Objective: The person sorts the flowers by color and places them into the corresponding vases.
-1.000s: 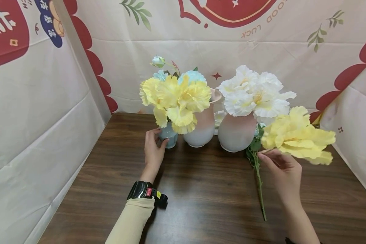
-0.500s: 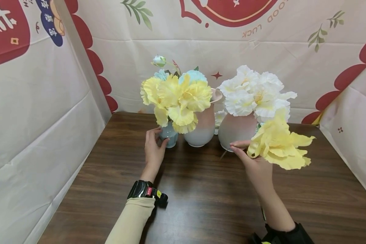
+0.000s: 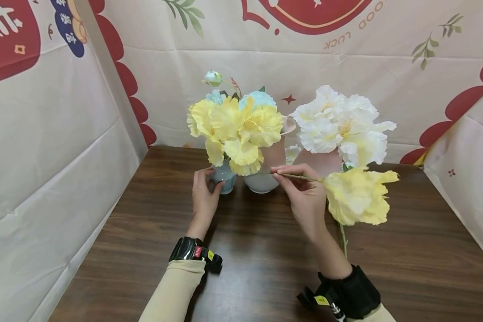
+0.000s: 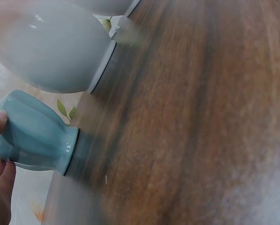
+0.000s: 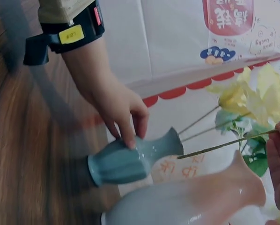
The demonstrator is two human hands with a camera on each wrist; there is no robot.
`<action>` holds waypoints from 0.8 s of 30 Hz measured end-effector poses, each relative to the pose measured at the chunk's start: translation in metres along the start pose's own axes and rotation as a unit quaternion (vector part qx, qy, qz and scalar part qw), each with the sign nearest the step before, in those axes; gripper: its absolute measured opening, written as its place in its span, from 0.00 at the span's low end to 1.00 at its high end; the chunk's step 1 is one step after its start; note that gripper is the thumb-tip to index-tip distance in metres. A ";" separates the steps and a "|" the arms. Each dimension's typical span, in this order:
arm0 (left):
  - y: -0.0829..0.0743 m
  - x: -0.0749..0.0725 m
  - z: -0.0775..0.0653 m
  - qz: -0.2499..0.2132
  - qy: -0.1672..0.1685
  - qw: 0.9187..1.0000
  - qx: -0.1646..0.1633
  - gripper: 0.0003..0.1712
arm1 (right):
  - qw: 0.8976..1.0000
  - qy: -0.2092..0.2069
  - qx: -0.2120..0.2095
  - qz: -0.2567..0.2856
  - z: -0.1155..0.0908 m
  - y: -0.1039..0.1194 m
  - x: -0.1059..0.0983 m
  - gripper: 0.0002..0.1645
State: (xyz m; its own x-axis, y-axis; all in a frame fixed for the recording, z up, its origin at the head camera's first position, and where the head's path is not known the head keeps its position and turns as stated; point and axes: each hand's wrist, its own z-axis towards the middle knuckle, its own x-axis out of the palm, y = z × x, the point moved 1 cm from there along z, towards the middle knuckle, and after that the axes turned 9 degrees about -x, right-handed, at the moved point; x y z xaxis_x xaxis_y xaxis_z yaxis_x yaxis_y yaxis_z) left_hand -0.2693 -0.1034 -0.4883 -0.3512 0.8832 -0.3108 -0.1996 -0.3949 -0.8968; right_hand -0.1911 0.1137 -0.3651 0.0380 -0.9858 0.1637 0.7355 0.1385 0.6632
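My left hand (image 3: 204, 192) grips a small blue-green vase (image 3: 224, 177), which stands upright on the table, thumb on one side and fingers on the other. Yellow artificial flowers (image 3: 239, 129) rise above it, and in the right wrist view thin stems reach into its mouth. Between thumb and fingers, my right hand (image 3: 307, 197) pinches the stem of another yellow artificial flower (image 3: 358, 197). That flower lies nearly level, its bloom to the right. In the right wrist view the free end of its stem (image 5: 224, 146) is close to the vase's rim; whether they touch I cannot tell.
A pink-and-white pitcher (image 3: 261, 182) stands right of the small vase. Farther right is a rounder pink-and-white vase (image 3: 318, 160) below white flowers (image 3: 342, 123), partly hidden by my right hand. A green stem (image 3: 343, 237) lies on the wooden table (image 3: 245, 273). Printed cloth (image 3: 225, 53) hangs behind.
My right hand has moved left, carrying the yellow flower from the table's right side to in front of the vases. Its stem now points at the small vase. The left hand stays put.
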 end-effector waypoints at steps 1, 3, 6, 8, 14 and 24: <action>0.000 0.000 0.000 0.000 -0.001 1.000 0.001 0.22 | 1.000 -0.003 -0.008 -0.006 0.002 0.001 0.004 0.04; -0.001 0.001 0.001 0.000 -0.002 1.000 0.003 0.22 | 0.999 -0.010 -0.031 0.000 0.006 0.000 0.011 0.05; -0.001 0.001 0.000 -0.001 -0.004 1.000 0.007 0.22 | 0.998 -0.010 -0.052 0.018 0.011 -0.003 0.020 0.06; -0.002 0.002 0.000 -0.001 -0.004 1.000 0.008 0.22 | 0.998 -0.010 -0.054 0.018 0.014 -0.006 0.026 0.05; -0.003 0.005 0.000 -0.008 0.002 1.000 0.001 0.22 | 1.000 -0.011 -0.018 -0.007 0.020 -0.017 0.039 0.08; -0.007 0.006 0.000 -0.005 -0.001 1.000 -0.002 0.23 | 0.976 -0.017 0.082 0.199 0.020 -0.101 0.039 0.08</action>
State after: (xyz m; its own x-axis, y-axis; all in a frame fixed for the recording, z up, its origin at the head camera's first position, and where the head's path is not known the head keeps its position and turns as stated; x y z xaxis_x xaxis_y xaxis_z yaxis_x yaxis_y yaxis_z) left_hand -0.2698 -0.0955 -0.4844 -0.3504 0.8869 -0.3011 -0.1994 -0.3847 -0.9012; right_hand -0.2776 0.0632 -0.4112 0.2746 -0.8478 0.4536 0.5492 0.5255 0.6498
